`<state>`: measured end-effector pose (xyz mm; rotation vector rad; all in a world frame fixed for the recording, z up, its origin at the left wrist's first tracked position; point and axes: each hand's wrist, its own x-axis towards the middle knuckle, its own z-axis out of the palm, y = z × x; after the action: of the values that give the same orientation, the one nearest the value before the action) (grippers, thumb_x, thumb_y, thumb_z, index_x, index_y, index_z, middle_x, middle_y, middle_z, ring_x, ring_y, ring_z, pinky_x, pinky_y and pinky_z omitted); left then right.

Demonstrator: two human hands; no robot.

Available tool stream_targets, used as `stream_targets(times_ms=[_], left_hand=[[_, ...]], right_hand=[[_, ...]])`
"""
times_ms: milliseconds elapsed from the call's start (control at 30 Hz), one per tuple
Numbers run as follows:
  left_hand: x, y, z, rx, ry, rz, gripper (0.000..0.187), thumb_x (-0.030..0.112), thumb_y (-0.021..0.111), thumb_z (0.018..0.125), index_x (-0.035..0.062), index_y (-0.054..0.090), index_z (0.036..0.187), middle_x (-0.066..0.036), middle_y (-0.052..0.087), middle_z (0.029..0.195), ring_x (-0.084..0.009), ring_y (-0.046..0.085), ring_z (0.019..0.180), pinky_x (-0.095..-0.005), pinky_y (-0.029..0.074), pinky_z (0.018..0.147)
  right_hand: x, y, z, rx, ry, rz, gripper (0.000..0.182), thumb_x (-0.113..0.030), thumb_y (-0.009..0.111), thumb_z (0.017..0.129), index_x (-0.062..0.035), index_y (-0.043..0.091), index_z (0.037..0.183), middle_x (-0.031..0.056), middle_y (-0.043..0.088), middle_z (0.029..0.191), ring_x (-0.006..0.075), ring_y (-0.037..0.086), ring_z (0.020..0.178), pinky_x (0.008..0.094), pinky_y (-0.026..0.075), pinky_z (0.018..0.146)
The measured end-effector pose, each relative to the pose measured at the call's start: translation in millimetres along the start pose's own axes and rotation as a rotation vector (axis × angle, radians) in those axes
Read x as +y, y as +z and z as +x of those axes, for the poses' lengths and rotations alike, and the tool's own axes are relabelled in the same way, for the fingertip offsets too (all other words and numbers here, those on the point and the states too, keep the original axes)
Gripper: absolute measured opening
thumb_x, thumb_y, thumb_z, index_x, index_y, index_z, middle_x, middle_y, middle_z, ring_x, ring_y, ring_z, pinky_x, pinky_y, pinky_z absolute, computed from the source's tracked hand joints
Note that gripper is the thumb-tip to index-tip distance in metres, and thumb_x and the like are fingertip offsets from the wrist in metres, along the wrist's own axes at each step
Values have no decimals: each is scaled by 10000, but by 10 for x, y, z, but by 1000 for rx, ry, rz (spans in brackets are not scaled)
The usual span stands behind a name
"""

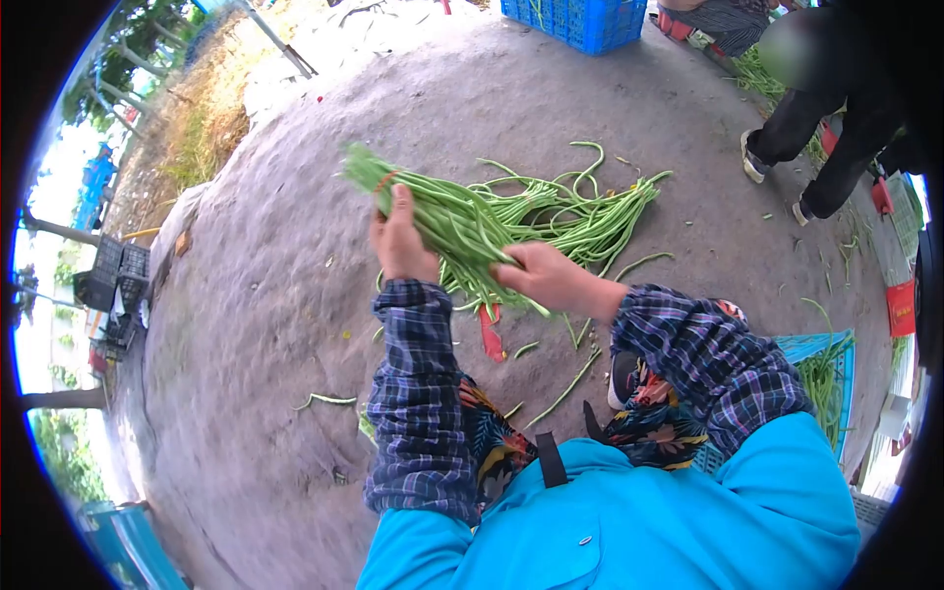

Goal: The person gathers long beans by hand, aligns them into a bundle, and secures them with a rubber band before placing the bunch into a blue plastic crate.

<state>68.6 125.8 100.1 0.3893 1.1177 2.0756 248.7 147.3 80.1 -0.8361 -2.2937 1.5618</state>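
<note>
A thick bundle of long green beans is held up off the ground, tilted from upper left to lower right. A thin red band circles it near its upper end. My left hand is closed round the bundle just below that band, thumb up along the beans. Lower down, my right hand grips the other end with curled fingers. Behind the bundle, a loose pile of long beans lies on the ground. A red strip lies just below the bundle.
A blue crate stands at the top. To my right is a light blue crate with beans in it. Another person in dark trousers stands at upper right. Stray beans lie near my feet. Dark crates are stacked far left.
</note>
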Motion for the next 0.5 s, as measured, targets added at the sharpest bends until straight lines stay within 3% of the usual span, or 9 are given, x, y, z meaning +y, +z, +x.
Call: stream_targets(times_ms=[33, 67, 100, 133, 167, 233, 400, 467, 500], left_hand=[[56, -109, 64, 62, 0, -9, 212, 108, 569, 895, -4, 551, 1073, -94, 620, 942, -197, 630, 789, -343, 556, 679], [100, -220, 119, 65, 2, -8, 212, 108, 569, 895, -4, 551, 1073, -94, 620, 942, -197, 630, 789, -343, 556, 679], [109, -336, 171, -56, 5, -35, 251, 109, 571, 890, -10, 537, 1108, -118, 618, 974, -220, 633, 816, -353, 559, 705], [108, -419, 191, -175, 10, -63, 291, 109, 573, 886, -17, 522, 1143, -142, 617, 1006, -243, 635, 844, -363, 562, 732], [124, -412, 146, -171, 11, -2, 286, 86, 570, 880, -30, 524, 1138, -148, 620, 1000, -241, 641, 823, -356, 561, 718], [86, -403, 111, -224, -7, 13, 279, 77, 565, 880, -36, 526, 1131, -149, 622, 993, -237, 643, 815, -351, 559, 709], [45, -227, 42, -313, -137, 32, 267, 20, 539, 870, -37, 535, 1131, -119, 626, 974, -209, 638, 806, -335, 547, 734], [15, -205, 24, -299, -152, 51, 258, 20, 533, 870, -36, 534, 1122, -119, 626, 960, -213, 640, 800, -337, 548, 729], [14, -185, -1, -318, -191, 45, 257, 19, 533, 869, -33, 534, 1121, -120, 625, 954, -216, 641, 801, -337, 548, 726]], right_hand=[[107, 55, -81, 9, -131, 75, 234, -217, 489, 915, -11, 577, 849, 1, 535, 677, 82, 477, 632, 239, 409, 571], [195, -35, -170, 24, -9, 318, 206, -201, 478, 913, -39, 554, 812, -14, 491, 643, 76, 451, 599, 238, 393, 545], [151, -202, -255, 31, 116, 560, 192, -186, 467, 910, -66, 532, 775, -28, 446, 610, 70, 426, 565, 237, 376, 520], [213, -377, -256, 66, 37, 737, 195, -216, 441, 942, -127, 489, 776, -61, 383, 582, 47, 368, 507, 202, 340, 471], [354, -508, -218, 101, -173, 888, 182, -226, 441, 952, -131, 473, 800, -59, 406, 591, 42, 398, 511, 204, 350, 452], [254, -654, -174, 240, -205, 1213, 152, -215, 440, 958, -117, 474, 847, -53, 441, 607, 41, 422, 518, 198, 378, 448], [-147, -539, -110, 105, -126, 1087, 103, -135, 466, 948, -71, 537, 987, 4, 569, 700, 66, 483, 525, 208, 438, 475], [-183, -415, -15, 78, -187, 610, 123, -115, 540, 906, -38, 597, 982, 53, 636, 783, 82, 545, 571, 214, 464, 524], [-185, -356, 5, 78, -187, 611, 123, -115, 540, 906, -38, 597, 982, 53, 636, 783, 82, 545, 571, 214, 464, 524]])
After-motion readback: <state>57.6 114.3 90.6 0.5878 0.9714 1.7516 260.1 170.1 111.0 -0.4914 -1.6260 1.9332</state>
